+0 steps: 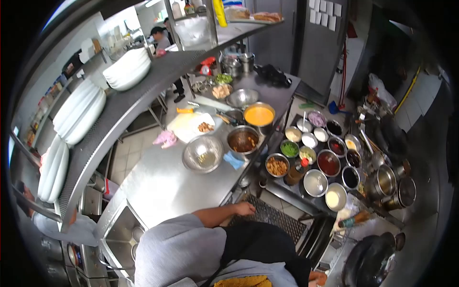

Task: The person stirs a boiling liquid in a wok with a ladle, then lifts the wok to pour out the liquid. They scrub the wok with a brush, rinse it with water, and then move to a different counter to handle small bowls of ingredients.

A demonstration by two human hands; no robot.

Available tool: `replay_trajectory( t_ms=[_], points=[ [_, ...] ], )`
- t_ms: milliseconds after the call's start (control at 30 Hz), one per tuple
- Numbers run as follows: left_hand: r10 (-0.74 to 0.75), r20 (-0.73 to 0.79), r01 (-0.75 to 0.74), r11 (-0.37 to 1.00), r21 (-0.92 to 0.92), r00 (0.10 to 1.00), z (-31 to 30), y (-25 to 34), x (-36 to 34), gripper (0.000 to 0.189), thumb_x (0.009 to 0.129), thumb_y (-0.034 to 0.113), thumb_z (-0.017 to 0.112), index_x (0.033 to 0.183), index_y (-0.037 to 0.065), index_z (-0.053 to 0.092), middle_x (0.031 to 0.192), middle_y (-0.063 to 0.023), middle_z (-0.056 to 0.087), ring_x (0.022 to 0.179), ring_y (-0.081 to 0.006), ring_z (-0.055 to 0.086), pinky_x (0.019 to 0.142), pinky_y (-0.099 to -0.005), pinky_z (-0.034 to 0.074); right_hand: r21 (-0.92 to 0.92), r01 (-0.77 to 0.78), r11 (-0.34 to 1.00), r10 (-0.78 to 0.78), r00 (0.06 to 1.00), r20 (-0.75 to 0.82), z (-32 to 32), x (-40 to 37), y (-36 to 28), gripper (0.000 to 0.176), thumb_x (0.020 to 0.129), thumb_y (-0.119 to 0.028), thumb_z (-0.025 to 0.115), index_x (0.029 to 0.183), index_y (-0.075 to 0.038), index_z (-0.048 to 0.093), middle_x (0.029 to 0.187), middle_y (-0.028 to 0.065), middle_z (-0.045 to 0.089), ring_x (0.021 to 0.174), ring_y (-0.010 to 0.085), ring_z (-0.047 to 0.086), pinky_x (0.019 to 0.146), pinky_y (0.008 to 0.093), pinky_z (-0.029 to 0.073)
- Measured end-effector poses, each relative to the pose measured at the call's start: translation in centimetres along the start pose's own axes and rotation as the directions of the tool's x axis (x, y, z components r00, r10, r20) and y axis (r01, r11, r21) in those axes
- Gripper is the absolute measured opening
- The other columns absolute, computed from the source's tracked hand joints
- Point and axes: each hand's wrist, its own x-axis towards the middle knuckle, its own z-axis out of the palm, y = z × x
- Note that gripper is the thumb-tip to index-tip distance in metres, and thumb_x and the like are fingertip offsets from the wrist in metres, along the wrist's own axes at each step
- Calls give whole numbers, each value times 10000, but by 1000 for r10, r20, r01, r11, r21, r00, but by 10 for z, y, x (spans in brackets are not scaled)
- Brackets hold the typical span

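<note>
My left hand (245,208) hangs low beside my body, its fingers curled in and nothing showing in them. It is over the near end of a dark perforated mat (267,222), close to the steel table's edge. At the bottom of the view, my right hand (317,278) is only partly visible beside my dark apron; its fingers cannot be made out. On the steel table (158,191) ahead stand a steel mixing bowl (202,154), a pot of brown sauce (243,140) and a pot of orange liquid (259,115). A blue cloth (233,160) lies by the pot.
To the right, a counter holds several bowls of ingredients, including chopped greens (289,149) and red sauce (329,162), with a red-capped bottle (297,171) among them. A wok (368,260) sits lower right. Stacked white plates (80,112) line the overhead shelf (119,105). Another person (160,38) stands far back.
</note>
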Motion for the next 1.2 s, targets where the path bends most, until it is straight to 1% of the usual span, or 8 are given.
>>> replay_trajectory(
  t_ms=[267,333,433,467,600,767,1033,1200],
  points=[
    [-158,108,174,972,-159,981,-61,67,-35,351,906,168,467,1225,63,573,799,-58,671,537,-134,570,503,-290,483,-379,222,898,-77,929,361,-19,-35,-161,444,803,-178,664,1150,75,554,1111,231,621,1026,359,603,921,384,459],
    [-137,62,147,971,-188,989,-63,58,-34,318,899,151,465,1177,63,592,763,-51,659,540,-131,567,498,-292,476,137,297,945,-326,822,467,71,-60,-96,350,830,-108,587,1145,43,567,1062,205,615,940,325,608,867,382,475],
    [-115,-20,108,973,-203,993,-71,60,-42,239,877,93,454,1014,79,650,766,-41,663,569,-129,572,542,-287,488,-89,-264,961,113,77,991,121,-116,-152,242,839,-141,562,1044,-14,576,838,73,611,783,220,609,729,322,498],
    [-101,-74,81,969,-234,992,-74,62,-45,206,864,101,473,955,74,656,740,-43,649,569,-129,573,523,-290,476,-94,1,996,93,-182,979,126,-132,-183,271,833,-193,586,1039,-20,616,884,103,652,851,234,631,764,330,501],
    [-81,-250,6,958,-288,965,-95,84,-72,155,836,112,517,846,67,666,742,-47,640,626,-127,593,556,-277,473,323,335,885,-148,-455,878,254,-233,-79,398,835,-344,584,1098,-55,662,1095,149,665,1032,286,625,891,387,477],
    [160,-559,-273,954,-123,813,-148,97,-109,131,813,9,528,854,48,645,772,-39,630,709,-125,587,665,-276,472,510,609,607,-70,-599,798,284,-267,-100,325,835,-301,586,1012,-47,685,1022,154,673,951,292,637,839,385,492],
    [548,-716,-70,812,579,432,-325,323,-228,144,797,28,581,924,33,650,787,-63,633,694,-156,602,643,-289,492,781,623,34,-329,-731,598,366,-267,16,462,858,-401,468,1043,-37,684,1149,181,632,1097,325,591,954,398,446],
    [576,-813,256,776,577,88,-414,393,-252,187,932,172,572,951,3,650,802,-31,639,721,-74,546,651,-235,447,599,730,330,24,-641,768,303,-177,-91,402,814,-365,542,987,-35,695,1097,204,628,1035,325,604,888,411,473]
  ],
)
